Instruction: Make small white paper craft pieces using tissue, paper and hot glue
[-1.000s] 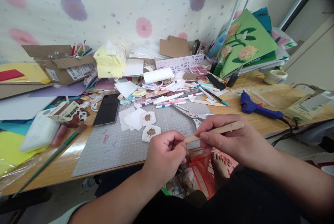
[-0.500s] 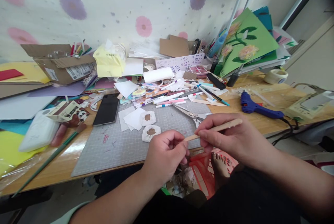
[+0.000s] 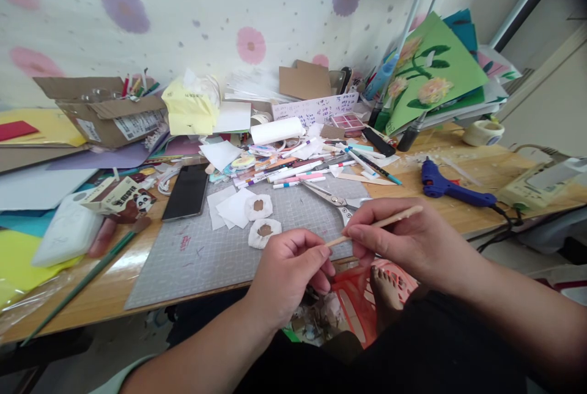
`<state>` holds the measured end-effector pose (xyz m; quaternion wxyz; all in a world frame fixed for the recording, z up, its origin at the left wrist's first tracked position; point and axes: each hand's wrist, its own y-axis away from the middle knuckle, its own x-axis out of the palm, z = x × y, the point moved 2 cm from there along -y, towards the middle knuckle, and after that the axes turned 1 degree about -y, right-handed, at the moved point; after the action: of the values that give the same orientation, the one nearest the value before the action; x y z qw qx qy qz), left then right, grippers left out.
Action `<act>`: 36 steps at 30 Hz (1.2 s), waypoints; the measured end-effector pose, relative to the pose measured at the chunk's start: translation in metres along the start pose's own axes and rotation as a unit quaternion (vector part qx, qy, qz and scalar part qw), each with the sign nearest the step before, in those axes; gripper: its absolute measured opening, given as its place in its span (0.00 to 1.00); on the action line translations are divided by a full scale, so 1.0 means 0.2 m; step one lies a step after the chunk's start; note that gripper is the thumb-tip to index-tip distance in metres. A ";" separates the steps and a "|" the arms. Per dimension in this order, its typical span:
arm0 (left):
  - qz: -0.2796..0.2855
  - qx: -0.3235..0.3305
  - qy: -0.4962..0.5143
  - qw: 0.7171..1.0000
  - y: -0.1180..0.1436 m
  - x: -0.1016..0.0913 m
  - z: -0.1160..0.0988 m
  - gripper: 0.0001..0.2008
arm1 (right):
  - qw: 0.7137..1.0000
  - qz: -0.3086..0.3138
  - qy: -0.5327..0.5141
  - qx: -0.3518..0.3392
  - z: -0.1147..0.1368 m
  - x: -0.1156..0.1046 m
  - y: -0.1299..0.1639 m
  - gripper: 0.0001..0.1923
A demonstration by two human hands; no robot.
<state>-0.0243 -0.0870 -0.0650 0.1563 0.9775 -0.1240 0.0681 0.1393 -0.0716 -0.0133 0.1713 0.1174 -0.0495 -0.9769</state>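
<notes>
A thin wooden stick (image 3: 389, 221) spans my two hands just above the desk's front edge. My left hand (image 3: 293, 271) pinches its left end between thumb and fingers. My right hand (image 3: 397, 238) grips it further along, and the stick's right end juts out past the knuckles. Behind the hands lies a grey cutting mat (image 3: 206, 259). On the mat are two white wrapped pieces with brown centres, one nearer (image 3: 265, 233) and one further back (image 3: 258, 205), beside several white paper squares (image 3: 235, 207). Scissors (image 3: 332, 198) lie partly hidden behind my right hand.
A blue glue gun (image 3: 452, 185) lies on the right, its cable running off the desk edge. Piled pens (image 3: 298, 170) fill the middle back. A phone (image 3: 186, 192), a long brush (image 3: 87, 281) and a cardboard box (image 3: 105, 112) are on the left.
The stick looks slightly turned about its length, showing a narrower side. Both hands keep their hold and have hardly moved. The whole view shifts very slightly.
</notes>
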 end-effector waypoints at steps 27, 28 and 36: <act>0.012 -0.042 0.071 0.997 0.01 0.01 -0.02 0.05 | 0.989 0.044 -0.142 0.008 -0.05 -0.04 -0.03 0.05; 0.017 -0.049 0.084 0.995 0.01 0.01 -0.02 0.04 | 0.987 0.049 -0.155 0.007 -0.06 -0.05 -0.03 0.04; 0.099 -0.086 0.124 0.983 0.01 0.00 -0.03 0.08 | 0.981 0.088 -0.172 -0.002 -0.08 -0.08 -0.04 0.01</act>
<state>-0.0260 -0.0859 -0.0595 0.2469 0.9270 -0.2056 0.1933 0.1553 -0.0588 -0.0269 0.2457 -0.0571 -0.0866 -0.9638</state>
